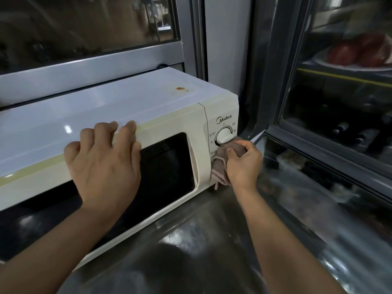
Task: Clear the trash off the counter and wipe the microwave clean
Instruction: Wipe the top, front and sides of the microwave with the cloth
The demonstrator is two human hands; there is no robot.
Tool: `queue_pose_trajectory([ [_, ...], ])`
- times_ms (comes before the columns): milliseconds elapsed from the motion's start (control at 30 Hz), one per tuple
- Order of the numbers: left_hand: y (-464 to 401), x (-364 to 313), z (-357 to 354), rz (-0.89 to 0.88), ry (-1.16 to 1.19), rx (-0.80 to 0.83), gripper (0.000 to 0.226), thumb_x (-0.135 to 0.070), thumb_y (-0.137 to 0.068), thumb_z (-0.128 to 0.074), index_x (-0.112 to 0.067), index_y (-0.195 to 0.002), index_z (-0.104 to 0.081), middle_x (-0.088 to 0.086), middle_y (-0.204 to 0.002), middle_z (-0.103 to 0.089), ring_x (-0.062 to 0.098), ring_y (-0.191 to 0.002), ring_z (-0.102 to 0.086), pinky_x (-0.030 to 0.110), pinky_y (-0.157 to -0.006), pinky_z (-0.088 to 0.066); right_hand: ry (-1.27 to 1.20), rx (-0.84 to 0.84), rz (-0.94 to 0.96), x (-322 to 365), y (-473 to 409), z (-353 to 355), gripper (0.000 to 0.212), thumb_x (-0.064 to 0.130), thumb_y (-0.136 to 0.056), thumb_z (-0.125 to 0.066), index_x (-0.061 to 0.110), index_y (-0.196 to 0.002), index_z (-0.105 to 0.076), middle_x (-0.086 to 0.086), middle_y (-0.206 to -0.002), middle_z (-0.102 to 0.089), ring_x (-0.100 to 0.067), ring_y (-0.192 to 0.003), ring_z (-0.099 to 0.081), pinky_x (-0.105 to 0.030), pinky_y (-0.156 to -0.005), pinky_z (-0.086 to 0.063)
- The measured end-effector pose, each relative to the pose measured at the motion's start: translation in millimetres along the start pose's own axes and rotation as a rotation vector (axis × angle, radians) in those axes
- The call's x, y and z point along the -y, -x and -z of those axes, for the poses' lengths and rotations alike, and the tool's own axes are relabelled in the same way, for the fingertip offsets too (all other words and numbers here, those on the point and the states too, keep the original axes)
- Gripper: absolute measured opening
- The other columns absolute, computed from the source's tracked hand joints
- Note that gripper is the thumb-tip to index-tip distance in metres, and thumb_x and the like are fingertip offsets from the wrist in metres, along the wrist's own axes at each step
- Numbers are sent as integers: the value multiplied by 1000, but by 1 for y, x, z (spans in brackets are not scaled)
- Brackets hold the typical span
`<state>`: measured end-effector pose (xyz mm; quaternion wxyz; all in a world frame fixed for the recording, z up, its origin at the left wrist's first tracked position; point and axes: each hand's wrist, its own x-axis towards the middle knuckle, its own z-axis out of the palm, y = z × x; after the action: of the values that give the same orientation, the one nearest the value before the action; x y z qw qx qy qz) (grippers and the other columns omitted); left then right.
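A cream-white microwave [127,107] stands on a steel counter [191,240], its dark door window facing me. My left hand [104,164] rests flat on the upper front edge of the door, fingers spread over the top. My right hand [241,164] grips a bunched pinkish-brown cloth [222,162] and presses it against the control panel, just below the upper white dial [224,134]. The cloth covers the lower part of the panel. An orange-brown stain [180,89] marks the microwave's top.
A glass-fronted display fridge [339,102] stands right of the microwave, holding a plate of red meat [360,54] and dark items on lower shelves. A metal-framed window [84,39] runs behind the microwave. The steel counter stretches toward me.
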<state>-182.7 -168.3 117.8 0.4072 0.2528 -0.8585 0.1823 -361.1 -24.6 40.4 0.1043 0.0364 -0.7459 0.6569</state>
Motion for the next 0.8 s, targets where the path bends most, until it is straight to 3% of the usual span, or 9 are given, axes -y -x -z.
queue_pose_trajectory([
  [100, 1, -1, 1, 5, 3, 2, 31, -32, -94, -41, -16, -118, -52, 15, -109, -56, 35, -92, -42, 43, -73, -24, -97, -7, -159, -3, -16, 1, 16, 3, -80, -66, 19, -80, -61, -3, -87, -66, -16, -80, -61, -10, -57, -41],
  [167, 1, -2, 2, 7, 9, 7, 30, -32, -94, -41, -16, -117, -52, 15, -109, -56, 36, -92, -44, 43, -73, -25, -193, 14, -277, -8, -24, 6, 19, 3, -83, -64, 20, -76, -60, -3, -84, -66, -20, -80, -63, -18, -62, -49],
  [233, 1, -3, 3, 8, 10, 17, 31, -31, -94, -41, -15, -118, -52, 16, -109, -56, 37, -92, -44, 43, -73, -26, -190, 53, -324, -15, -27, 10, 14, 4, -85, -62, 17, -79, -62, -8, -88, -67, -24, -85, -65, -33, -76, -55],
  [300, 1, -2, 4, 8, 4, 12, 31, -31, -94, -41, -15, -118, -52, 16, -109, -56, 37, -92, -45, 43, -73, -27, -142, 74, -233, -18, -26, 10, 16, 4, -84, -63, 19, -80, -60, -8, -90, -66, -23, -86, -63, -34, -82, -53],
  [467, 1, -2, 2, 2, 16, -4, 29, -30, -94, -43, -15, -118, -52, 16, -109, -55, 36, -93, -44, 44, -75, -26, -99, 110, 51, -12, -31, 10, 31, 6, -79, -66, 33, -76, -53, 7, -88, -61, -10, -84, -59, -19, -76, -48],
  [600, 2, -1, -1, 1, 9, -28, 29, -31, -95, -42, -15, -118, -50, 15, -108, -54, 35, -94, -42, 43, -75, -22, 3, 234, 27, -48, -29, 19, 25, -4, -81, -61, 21, -82, -56, -3, -90, -61, -18, -87, -58, -24, -75, -47],
  [700, 2, -1, -2, 11, 13, -24, 30, -32, -96, -41, -16, -119, -50, 15, -109, -53, 36, -94, -42, 45, -76, -27, 104, 283, 7, -69, -19, 17, 18, -6, -81, -61, 11, -84, -55, -12, -96, -59, -26, -93, -59, -37, -80, -51],
  [800, 2, -1, -1, 8, 17, -18, 30, -33, -96, -40, -16, -119, -50, 14, -108, -53, 35, -93, -41, 44, -76, -27, 171, 294, 27, -69, -17, 17, 16, 1, -81, -65, 12, -85, -55, -8, -96, -60, -21, -91, -59, -26, -80, -48],
])
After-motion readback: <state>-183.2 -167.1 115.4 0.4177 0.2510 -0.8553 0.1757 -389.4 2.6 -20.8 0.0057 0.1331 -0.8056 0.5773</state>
